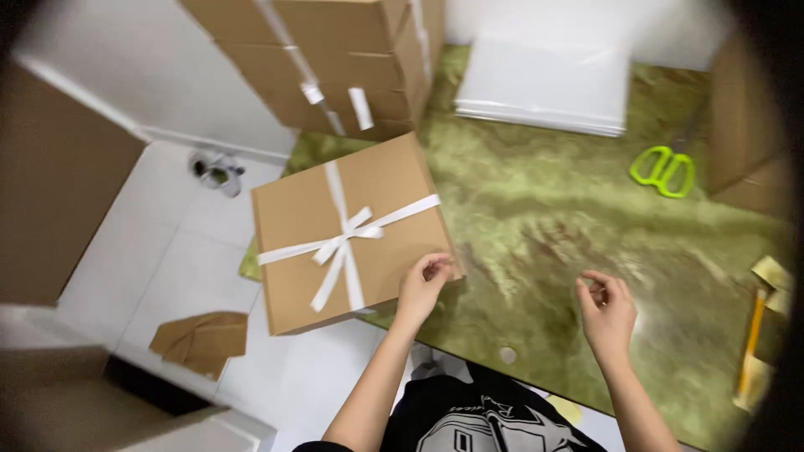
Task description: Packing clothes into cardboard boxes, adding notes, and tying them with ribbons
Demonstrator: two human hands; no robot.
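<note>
A flat brown cardboard box tied with a white ribbon bow lies at the left edge of a green-covered table, partly overhanging it. My left hand touches the box's near right corner with its fingers curled on the edge. My right hand hovers over the green surface to the right, fingers loosely bent, holding nothing that I can see.
A stack of brown boxes stands at the back left. A pile of white sheets lies at the back. Green-handled scissors lie at the right, a yellow-handled tool near the right edge. A cardboard scrap lies on the floor.
</note>
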